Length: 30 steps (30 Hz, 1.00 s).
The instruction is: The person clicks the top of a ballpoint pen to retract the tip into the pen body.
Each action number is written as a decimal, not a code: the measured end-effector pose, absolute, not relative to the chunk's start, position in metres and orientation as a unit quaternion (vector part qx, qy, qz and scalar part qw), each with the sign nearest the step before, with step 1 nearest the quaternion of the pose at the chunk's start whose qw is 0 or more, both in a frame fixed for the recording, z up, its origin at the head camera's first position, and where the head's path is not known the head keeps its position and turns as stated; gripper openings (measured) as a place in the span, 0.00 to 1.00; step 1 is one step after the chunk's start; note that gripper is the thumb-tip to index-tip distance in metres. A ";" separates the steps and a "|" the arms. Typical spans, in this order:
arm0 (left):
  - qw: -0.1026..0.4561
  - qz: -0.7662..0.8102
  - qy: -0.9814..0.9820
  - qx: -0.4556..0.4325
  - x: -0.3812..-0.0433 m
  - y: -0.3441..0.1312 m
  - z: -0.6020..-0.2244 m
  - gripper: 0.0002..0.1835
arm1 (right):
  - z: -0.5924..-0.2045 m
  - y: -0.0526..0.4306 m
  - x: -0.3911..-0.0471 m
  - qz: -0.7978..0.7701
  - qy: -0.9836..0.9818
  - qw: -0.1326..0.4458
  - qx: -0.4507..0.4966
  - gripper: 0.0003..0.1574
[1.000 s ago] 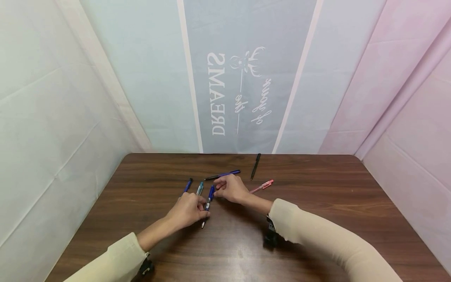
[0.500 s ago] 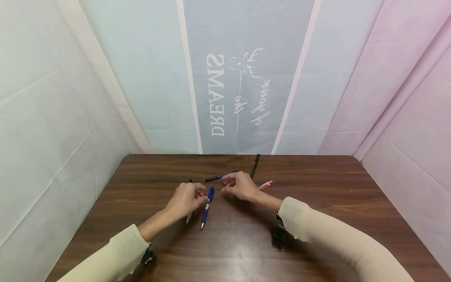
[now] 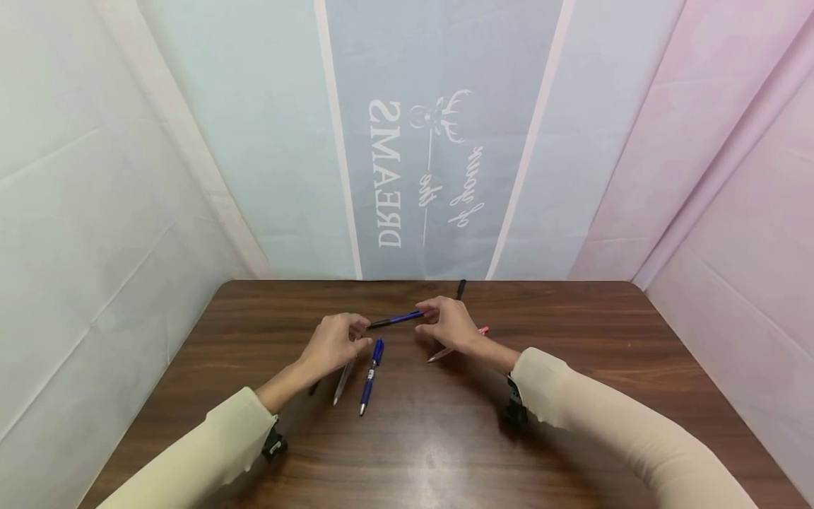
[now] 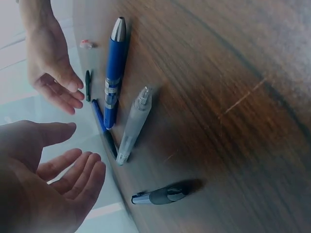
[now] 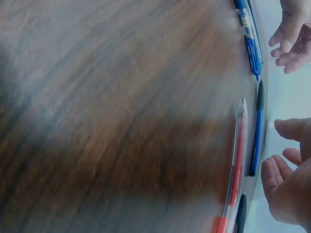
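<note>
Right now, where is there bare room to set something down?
Bare table: right of the red pen, left of the left hand, and between the sleeves, nearer than the silver-tipped blue pen. Crowded: between and beneath that hand and the right hand, where pens cluster.

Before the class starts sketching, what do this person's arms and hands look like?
The left sleeve and right sleeve are plain, pale cream. A small black device shows by each wrist. The left hand and right hand wear no gloves.

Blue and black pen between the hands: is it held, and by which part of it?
Nothing is held: the blue and black pen lies on the table; the left hand and right hand show nothing between thumb and fingers.
</note>
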State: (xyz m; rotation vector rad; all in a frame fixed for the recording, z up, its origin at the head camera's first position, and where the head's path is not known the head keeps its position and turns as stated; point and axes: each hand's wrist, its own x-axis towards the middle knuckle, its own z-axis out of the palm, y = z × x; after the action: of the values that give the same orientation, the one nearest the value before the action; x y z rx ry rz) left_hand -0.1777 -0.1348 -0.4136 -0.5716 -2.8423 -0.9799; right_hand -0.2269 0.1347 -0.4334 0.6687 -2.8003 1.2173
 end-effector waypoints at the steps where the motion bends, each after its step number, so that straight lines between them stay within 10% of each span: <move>1: 0.041 -0.319 -0.928 -0.187 -0.179 -0.135 -0.414 0.15 | -0.434 0.136 -0.228 0.384 -0.898 0.009 0.213 0.29; 30: -0.003 -0.281 -0.942 -0.182 -0.218 -0.121 -0.421 0.23 | -0.447 0.146 -0.258 0.270 -0.918 0.046 0.286 0.34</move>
State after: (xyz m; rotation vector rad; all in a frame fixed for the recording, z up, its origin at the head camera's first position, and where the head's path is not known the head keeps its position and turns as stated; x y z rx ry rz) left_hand -0.2185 -0.1207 -0.4212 -0.5714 -2.9669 -0.8842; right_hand -0.2581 0.1464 -0.4466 0.8745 -2.8034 0.8235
